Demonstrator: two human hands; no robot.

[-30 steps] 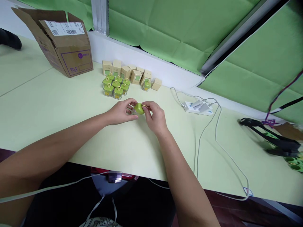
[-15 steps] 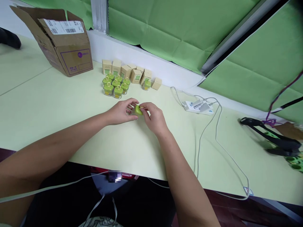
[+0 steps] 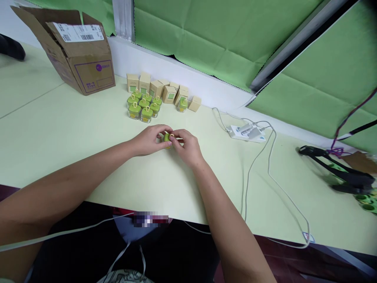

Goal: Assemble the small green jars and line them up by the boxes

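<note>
Both my hands meet over the middle of the pale green table. My left hand and my right hand pinch a small green-lidded jar between their fingertips; a yellow loop shows on its lid. Most of the jar is hidden by my fingers. Behind my hands stands a cluster of several like green-lidded jars, and behind those a row of several small tan boxes along the wall.
An open cardboard box lies at the back left. A white power strip with grey cables sits to the right. A black tool and a green tray lie at the far right.
My hands have drawn closer together around the jar, which now shows less of its green lid. The hands have shifted slightly left and away from me.
</note>
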